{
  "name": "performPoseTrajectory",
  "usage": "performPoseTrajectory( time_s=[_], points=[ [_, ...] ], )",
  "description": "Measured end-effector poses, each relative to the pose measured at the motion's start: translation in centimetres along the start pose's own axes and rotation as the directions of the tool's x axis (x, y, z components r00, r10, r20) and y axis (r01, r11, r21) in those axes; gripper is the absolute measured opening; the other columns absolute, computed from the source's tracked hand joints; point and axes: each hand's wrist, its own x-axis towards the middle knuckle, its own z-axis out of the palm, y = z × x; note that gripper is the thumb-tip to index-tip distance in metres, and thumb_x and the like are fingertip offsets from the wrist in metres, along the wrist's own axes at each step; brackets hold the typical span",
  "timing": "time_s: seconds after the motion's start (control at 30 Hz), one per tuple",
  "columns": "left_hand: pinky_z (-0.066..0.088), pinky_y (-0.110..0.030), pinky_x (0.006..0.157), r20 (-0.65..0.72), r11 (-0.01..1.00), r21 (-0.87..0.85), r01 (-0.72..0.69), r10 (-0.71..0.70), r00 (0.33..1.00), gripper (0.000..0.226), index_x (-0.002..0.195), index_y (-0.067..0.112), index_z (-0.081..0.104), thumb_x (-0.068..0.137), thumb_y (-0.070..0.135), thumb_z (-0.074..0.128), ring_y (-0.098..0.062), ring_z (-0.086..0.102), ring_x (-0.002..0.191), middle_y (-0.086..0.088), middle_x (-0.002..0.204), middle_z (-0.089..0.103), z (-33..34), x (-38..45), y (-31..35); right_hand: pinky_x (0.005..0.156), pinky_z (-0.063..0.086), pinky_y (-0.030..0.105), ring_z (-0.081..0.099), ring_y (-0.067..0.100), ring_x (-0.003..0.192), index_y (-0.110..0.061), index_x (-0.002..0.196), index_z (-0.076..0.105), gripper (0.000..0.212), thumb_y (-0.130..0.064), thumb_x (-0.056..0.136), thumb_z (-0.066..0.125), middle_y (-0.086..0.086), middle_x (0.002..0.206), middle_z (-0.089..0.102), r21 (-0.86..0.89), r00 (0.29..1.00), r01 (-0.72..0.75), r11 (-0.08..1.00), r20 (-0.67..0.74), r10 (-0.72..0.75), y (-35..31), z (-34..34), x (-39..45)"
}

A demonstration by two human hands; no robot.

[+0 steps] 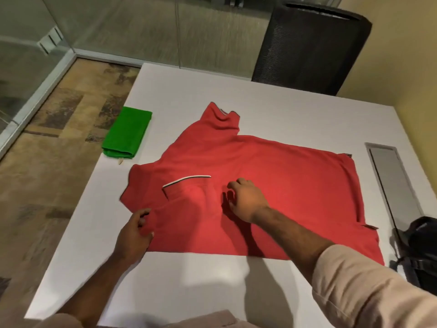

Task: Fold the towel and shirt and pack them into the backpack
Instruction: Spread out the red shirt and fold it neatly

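Note:
A red polo shirt [272,176] lies spread on the white table [189,280], collar toward the left, with one sleeve folded over the body near the collar. My left hand [134,235] pinches the shirt's near-left edge. My right hand [246,200] rests flat on the shirt's middle, fingers apart. A folded green towel [127,133] sits at the table's left edge. Only part of the dark backpack [423,247] shows at the right edge of the view.
A black mesh chair [312,46] stands behind the table's far side. A grey cable hatch [390,176] is set into the table on the right. Glass walls and patterned carpet [59,150] lie to the left.

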Motion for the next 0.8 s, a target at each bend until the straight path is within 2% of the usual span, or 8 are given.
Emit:
performPoseTrajectory(
  time_s=[0.1,0.23,0.37,0.53,0.6,0.7,0.73,0.8],
  points=[
    [0.056,-0.042,0.077,0.001,0.996,-0.085,0.003,-0.003,1.0,0.072,0.121,0.043,0.052,0.075,-0.009,0.071,-0.021,0.064,0.096,0.0,0.103,0.061,-0.2,-0.1,-0.7,0.096,0.045,0.042,0.049,0.034,0.117,-0.017,0.128,0.055,0.042,-0.026,0.087,0.055,0.01,0.123,0.054,0.019,0.996,0.081,0.997,0.042,-0.081,-3.0,-0.5,3.6],
    [0.055,-0.038,0.077,0.005,0.994,-0.106,-0.034,0.035,0.999,0.059,0.11,0.038,0.049,0.078,-0.008,0.07,-0.014,0.063,0.097,0.009,0.105,0.06,-0.2,-0.3,-0.8,0.101,0.042,0.04,0.049,0.031,0.124,-0.018,0.133,0.051,0.057,-0.026,0.079,0.067,0.007,0.132,0.055,0.046,0.975,0.197,0.979,0.094,-0.201,-7.6,-0.1,7.7],
    [0.049,-0.024,0.081,0.039,0.997,-0.031,-0.073,0.074,0.997,0.052,0.095,0.037,0.049,0.079,-0.009,0.067,-0.002,0.06,0.098,0.019,0.099,0.06,-0.4,-0.3,-1.4,0.099,0.034,0.042,0.049,0.027,0.126,-0.023,0.134,0.048,0.07,-0.04,0.073,0.079,0.001,0.134,0.057,-0.032,0.942,0.269,0.963,0.217,-0.256,-10.6,1.1,10.0],
    [0.044,-0.015,0.095,0.085,0.983,0.036,-0.178,0.175,0.981,0.062,0.1,0.042,0.06,0.073,-0.014,0.062,-0.002,0.058,0.108,0.021,0.106,0.06,-0.4,-0.1,-1.9,0.094,0.027,0.042,0.059,0.025,0.111,-0.027,0.105,0.065,0.031,-0.036,0.077,0.076,-0.004,0.107,0.07,-0.127,0.911,0.316,0.94,0.316,-0.264,-11.1,2.0,10.8],
    [0.043,-0.015,0.098,0.106,0.978,0.058,-0.198,0.191,0.976,0.065,0.104,0.044,0.062,0.075,-0.013,0.062,0.001,0.056,0.112,0.023,0.111,0.058,-0.5,-0.1,-2.1,0.098,0.028,0.042,0.061,0.026,0.106,-0.023,0.095,0.066,0.014,-0.032,0.084,0.07,-0.001,0.1,0.071,-0.009,0.923,0.297,0.955,0.261,-0.284,-10.8,1.4,11.1],
    [0.046,-0.019,0.096,0.054,0.974,0.061,-0.217,0.214,0.975,0.057,0.101,0.041,0.062,0.08,-0.012,0.058,0.001,0.057,0.11,0.026,0.113,0.056,-0.5,-0.2,-1.8,0.082,0.039,0.037,0.06,0.031,0.096,-0.02,0.093,0.068,0.014,-0.034,0.089,0.066,0.004,0.092,0.066,0.179,0.968,0.25,0.952,-0.077,-0.239,-9.9,0.3,11.9],
    [0.047,-0.02,0.094,0.031,0.973,0.07,-0.218,0.217,0.976,0.053,0.1,0.039,0.063,0.082,-0.01,0.057,0.0,0.057,0.109,0.027,0.114,0.054,-0.5,-0.3,-1.7,0.078,0.041,0.037,0.059,0.03,0.093,-0.019,0.092,0.069,0.016,-0.035,0.089,0.066,0.003,0.089,0.062,0.231,0.97,0.231,0.945,-0.131,-0.206,-9.5,0.0,12.1],
    [0.048,-0.024,0.094,0.013,0.974,0.088,-0.21,0.21,0.978,0.048,0.104,0.036,0.064,0.084,-0.007,0.056,-0.002,0.057,0.112,0.024,0.118,0.052,-0.4,-0.5,-1.5,0.08,0.043,0.037,0.059,0.029,0.097,-0.022,0.094,0.069,0.019,-0.04,0.088,0.066,0.002,0.093,0.062,0.237,0.979,0.2,0.951,-0.092,-0.183,-8.9,-0.2,12.2]
  ],
)
